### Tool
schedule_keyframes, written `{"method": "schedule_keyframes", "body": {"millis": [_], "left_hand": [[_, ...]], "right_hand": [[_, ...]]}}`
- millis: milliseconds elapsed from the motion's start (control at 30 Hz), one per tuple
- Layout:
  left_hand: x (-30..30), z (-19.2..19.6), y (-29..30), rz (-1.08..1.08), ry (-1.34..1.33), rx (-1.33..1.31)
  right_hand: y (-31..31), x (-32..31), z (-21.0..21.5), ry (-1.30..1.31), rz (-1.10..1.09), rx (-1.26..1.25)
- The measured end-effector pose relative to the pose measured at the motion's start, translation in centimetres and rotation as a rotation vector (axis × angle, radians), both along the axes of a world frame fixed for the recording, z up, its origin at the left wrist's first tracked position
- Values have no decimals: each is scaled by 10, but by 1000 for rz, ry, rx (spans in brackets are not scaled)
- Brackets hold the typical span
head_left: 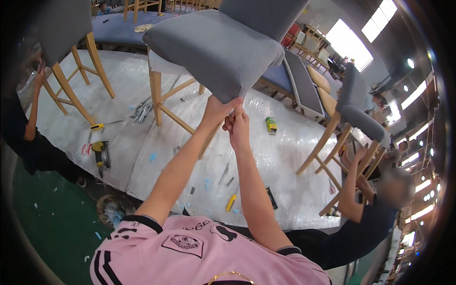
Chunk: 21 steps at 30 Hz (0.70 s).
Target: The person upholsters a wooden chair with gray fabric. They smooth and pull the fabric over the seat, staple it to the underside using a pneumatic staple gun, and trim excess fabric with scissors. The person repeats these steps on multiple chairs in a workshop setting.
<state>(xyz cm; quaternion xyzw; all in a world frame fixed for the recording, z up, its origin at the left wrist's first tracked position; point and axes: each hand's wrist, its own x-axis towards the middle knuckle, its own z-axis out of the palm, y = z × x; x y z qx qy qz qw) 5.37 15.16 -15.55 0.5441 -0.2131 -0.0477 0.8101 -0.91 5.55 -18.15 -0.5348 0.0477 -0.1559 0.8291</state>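
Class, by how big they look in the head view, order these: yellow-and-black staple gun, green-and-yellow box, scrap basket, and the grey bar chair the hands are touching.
1. Grey bar chair
2. Scrap basket
3. Yellow-and-black staple gun
4. Green-and-yellow box

Left hand [219, 110] grips near seat corner of grey chair [213, 47]; right hand [240, 127] just beneath. Film-covered bench [297, 197] carries yellow-handled tool [231, 203], green-yellow box [271, 125]. Co-worker [365, 240] at right, beside smaller-looking seat [352, 90].
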Motion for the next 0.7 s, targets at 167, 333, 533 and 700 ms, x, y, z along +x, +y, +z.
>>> {"method": "schedule_keyframes", "body": {"millis": [167,333,533,700], "left_hand": [[24,-18,-9,127,-354,49],[37,-23,-6,299,-495,-86],[34,-28,-1,265,-409,-8],[33,-26,-13,202,-400,31]], "right_hand": [[-33,-16,43,209,-32,-529],[-41,-53,225,-46,-965,-1542],[-18,-11,263,-873,-798,-1837],[-37,79,131,-510,-469,-1983]]}}
